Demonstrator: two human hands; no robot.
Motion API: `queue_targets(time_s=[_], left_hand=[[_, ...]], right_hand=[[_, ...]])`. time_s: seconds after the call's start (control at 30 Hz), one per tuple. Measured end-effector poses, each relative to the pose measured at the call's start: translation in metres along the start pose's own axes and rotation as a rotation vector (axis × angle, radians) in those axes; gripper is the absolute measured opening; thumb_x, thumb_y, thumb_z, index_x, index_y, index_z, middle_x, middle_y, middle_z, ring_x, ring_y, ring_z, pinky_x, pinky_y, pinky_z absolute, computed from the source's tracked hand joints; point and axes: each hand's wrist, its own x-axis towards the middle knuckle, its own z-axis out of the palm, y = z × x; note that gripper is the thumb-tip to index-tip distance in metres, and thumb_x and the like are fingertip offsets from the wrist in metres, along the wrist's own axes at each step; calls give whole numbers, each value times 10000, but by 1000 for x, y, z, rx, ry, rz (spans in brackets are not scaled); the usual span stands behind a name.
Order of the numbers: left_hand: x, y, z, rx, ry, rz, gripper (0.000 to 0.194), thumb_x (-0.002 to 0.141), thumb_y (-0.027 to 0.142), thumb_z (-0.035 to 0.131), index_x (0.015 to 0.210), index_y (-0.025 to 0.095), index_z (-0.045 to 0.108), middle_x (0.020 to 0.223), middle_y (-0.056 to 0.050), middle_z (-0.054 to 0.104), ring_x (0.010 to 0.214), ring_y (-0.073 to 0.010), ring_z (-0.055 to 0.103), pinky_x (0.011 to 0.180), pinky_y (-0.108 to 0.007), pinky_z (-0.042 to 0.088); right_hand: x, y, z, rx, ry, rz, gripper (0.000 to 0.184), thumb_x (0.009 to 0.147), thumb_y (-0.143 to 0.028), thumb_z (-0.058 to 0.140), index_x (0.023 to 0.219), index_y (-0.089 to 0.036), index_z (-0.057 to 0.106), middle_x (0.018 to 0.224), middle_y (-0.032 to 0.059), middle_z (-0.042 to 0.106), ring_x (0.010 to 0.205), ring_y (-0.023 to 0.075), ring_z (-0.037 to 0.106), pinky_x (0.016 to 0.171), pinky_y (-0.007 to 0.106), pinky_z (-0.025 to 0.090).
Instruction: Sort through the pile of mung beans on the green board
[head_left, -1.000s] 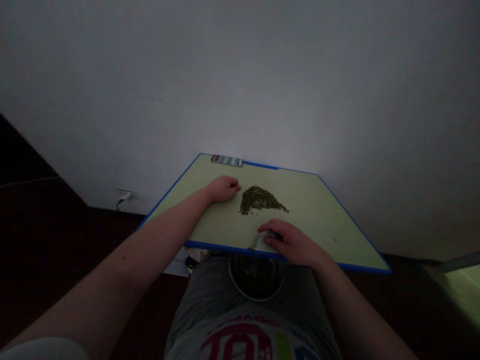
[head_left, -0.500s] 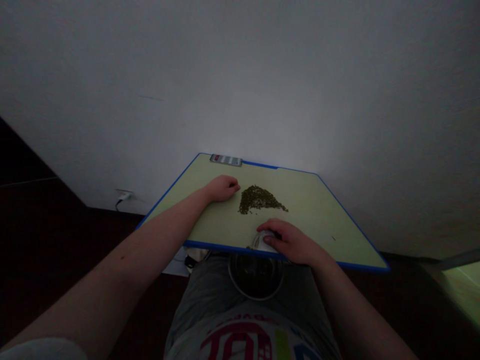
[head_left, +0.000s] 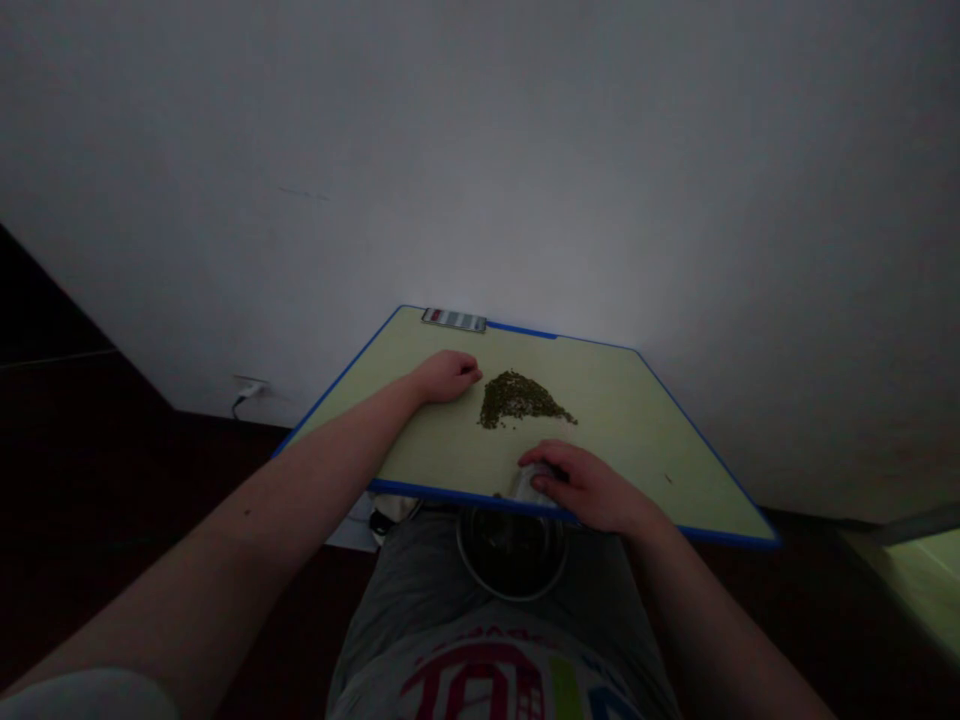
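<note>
My left hand (head_left: 448,377) rests on the pale yellow tabletop (head_left: 442,440), fingers curled in; whatever they may hold is hidden. Just right of its fingertips lies a loose pile of small green-brown beans or seeds (head_left: 517,395). My right hand (head_left: 574,480) is at the table's near edge, closed around a small whitish, see-through cup (head_left: 529,485), partly covered by the fingers. Below that edge, a round metal bowl (head_left: 513,590) sits between my legs, its inside dark. A few dark bits lie beside the cup.
A phone (head_left: 454,320) with a lit screen lies at the far left table edge, against the white wall (head_left: 480,150). Blue trim (head_left: 705,440) runs round the table. A wall socket with a plug (head_left: 250,390) is at the left. One small dark scrap (head_left: 668,478) lies at the right.
My right hand has shifted slightly, and the cup in it has tilted at the table edge. My left hand and the pile look the same.
</note>
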Motion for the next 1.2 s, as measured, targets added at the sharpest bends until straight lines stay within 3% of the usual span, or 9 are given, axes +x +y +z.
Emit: queue_targets(time_s=[0.23, 0.5, 1.07, 1.2], left_hand=[[1, -3, 3, -8, 13, 1, 318, 789, 379, 416, 674, 143, 595, 597, -17, 543, 550, -105, 414, 539, -243, 267], [0, -2, 2, -14, 10, 1, 328, 790, 385, 408, 679, 142, 600, 605, -20, 553, 558, -108, 422, 544, -242, 273], [1, -4, 3, -5, 5, 3, 321, 780, 381, 411, 668, 142, 595, 586, -19, 540, 542, -106, 412, 526, -246, 260], [1, -3, 2, -4, -9, 0, 322, 784, 377, 407, 684, 142, 604, 608, -25, 558, 554, -109, 426, 535, -245, 268]], right_hand=[[13, 0, 5, -58, 30, 2, 253, 809, -199, 476, 1049, -198, 557, 998, 49, 585, 926, 156, 519, 821, 300, 400], [30, -11, 6, -98, -49, -51, 241, 805, -210, 498, 1033, -197, 575, 967, 41, 593, 880, 149, 525, 785, 280, 400], [5, -4, 5, -31, -20, -32, 251, 815, -210, 469, 1052, -215, 552, 1038, 48, 574, 978, 164, 505, 865, 323, 391], [-9, -2, 5, -30, 58, 25, 268, 814, -215, 457, 1066, -216, 547, 1038, 54, 574, 956, 169, 516, 840, 322, 408]])
